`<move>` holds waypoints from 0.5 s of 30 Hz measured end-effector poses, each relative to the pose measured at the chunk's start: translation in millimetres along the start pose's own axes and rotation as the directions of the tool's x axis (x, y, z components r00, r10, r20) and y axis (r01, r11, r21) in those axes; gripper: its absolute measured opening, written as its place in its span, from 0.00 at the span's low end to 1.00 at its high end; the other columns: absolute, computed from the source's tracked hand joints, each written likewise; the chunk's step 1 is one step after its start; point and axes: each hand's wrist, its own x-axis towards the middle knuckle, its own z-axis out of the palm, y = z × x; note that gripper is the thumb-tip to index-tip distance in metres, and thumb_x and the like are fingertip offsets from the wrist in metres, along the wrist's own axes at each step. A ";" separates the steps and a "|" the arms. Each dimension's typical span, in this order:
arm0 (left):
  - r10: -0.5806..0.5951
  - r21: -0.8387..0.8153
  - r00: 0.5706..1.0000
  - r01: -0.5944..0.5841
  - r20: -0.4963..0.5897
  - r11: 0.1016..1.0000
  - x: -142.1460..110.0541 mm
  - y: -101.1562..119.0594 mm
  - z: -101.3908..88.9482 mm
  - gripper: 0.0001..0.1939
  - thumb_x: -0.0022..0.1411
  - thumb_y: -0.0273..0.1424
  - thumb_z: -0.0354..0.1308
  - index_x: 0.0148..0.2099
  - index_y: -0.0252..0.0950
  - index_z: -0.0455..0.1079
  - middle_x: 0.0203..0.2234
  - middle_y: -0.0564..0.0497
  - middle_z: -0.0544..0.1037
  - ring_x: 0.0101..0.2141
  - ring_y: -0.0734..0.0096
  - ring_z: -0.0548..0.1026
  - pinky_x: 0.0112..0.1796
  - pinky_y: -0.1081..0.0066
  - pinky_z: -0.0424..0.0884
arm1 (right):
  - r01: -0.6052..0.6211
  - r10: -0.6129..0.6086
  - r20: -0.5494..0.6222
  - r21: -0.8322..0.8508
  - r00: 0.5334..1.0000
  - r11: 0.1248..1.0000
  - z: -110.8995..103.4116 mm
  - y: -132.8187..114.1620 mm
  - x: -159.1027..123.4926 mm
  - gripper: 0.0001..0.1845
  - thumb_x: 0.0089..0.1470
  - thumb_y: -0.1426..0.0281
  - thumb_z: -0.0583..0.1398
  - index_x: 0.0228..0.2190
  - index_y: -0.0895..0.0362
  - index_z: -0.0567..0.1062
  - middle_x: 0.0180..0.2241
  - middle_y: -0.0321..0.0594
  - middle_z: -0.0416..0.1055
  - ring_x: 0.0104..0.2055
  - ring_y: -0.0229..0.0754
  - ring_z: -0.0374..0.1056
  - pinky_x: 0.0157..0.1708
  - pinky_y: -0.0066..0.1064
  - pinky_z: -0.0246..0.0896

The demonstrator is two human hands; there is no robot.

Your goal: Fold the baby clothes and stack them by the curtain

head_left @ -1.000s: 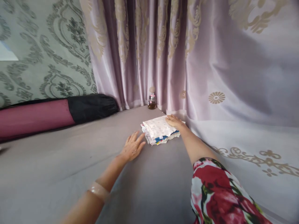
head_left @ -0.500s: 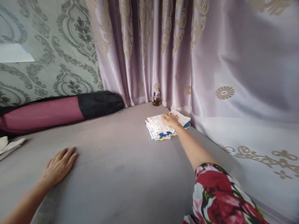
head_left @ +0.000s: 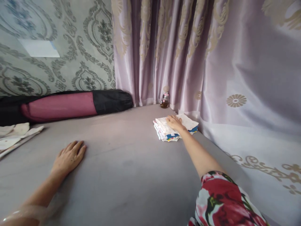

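The flat stack of folded, thin white printed cloths with a blue layer inside [head_left: 189, 121] lies at the far right of the smooth grey fabric-covered surface [head_left: 131, 175], just beside the shiny lilac curtain with gold motifs [head_left: 162, 47]. The material appears light, soft and limp; it is unlikely to break, but the layers may slide over one another or unfold at the loose edges. To take hold, support the stack from beneath on opposite sides, with thumbs on top; avoid pinching the upper layer alone. The right hand [head_left: 175, 122] lies palm down on the top cloth, fingers extended and slightly spread; it touches the stack without gripping it. The left hand [head_left: 68, 158] is flattened, fingers extended, over the left part of the surface and grips nothing; its underside is hidden, so palm contact cannot be confirmed. Loose pale cloths [head_left: 15, 136] lie near it, farther left.
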 end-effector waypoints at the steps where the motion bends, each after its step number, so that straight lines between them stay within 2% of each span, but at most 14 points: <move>1: -0.001 -0.009 1.000 0.001 0.001 1.000 -0.2 -1.1 0.5 0.28 0.70 0.40 0.33 0.63 0.36 0.61 0.61 0.46 0.66 0.61 0.65 0.62 0.57 0.62 0.60 | 0.037 -0.037 -0.009 0.004 0.999 0.999 0.9 -9.0 -4.1 0.29 0.65 0.58 0.39 0.61 0.54 0.61 0.66 0.46 0.50 0.68 0.52 0.43 0.63 0.56 0.34; 6: 0.014 -0.021 1.000 -0.014 0.000 1.000 2.3 -7.2 6.6 0.29 0.70 0.40 0.33 0.63 0.34 0.61 0.61 0.45 0.66 0.61 0.63 0.63 0.58 0.62 0.59 | 0.171 -0.171 0.002 -0.009 0.985 0.985 11.6 -38.9 -19.1 0.28 0.66 0.58 0.40 0.62 0.50 0.60 0.67 0.43 0.49 0.69 0.51 0.40 0.64 0.56 0.32; 11: 0.008 -0.040 1.000 -0.008 -0.008 0.999 3.0 -9.9 11.4 0.30 0.69 0.41 0.31 0.63 0.36 0.61 0.62 0.45 0.65 0.61 0.61 0.63 0.58 0.60 0.60 | 0.187 -0.188 -0.014 -0.065 0.982 0.980 22.9 -40.0 -18.0 0.26 0.66 0.57 0.42 0.62 0.43 0.60 0.63 0.40 0.57 0.66 0.50 0.47 0.63 0.56 0.33; 15: 0.001 -0.052 1.000 -0.001 0.000 0.999 3.0 -9.6 10.2 0.30 0.69 0.42 0.31 0.63 0.35 0.61 0.62 0.44 0.65 0.61 0.59 0.62 0.57 0.58 0.60 | 0.169 -0.172 -0.034 -0.090 0.984 0.982 26.4 -40.9 -16.5 0.25 0.65 0.59 0.43 0.61 0.41 0.60 0.62 0.39 0.60 0.65 0.49 0.49 0.63 0.56 0.33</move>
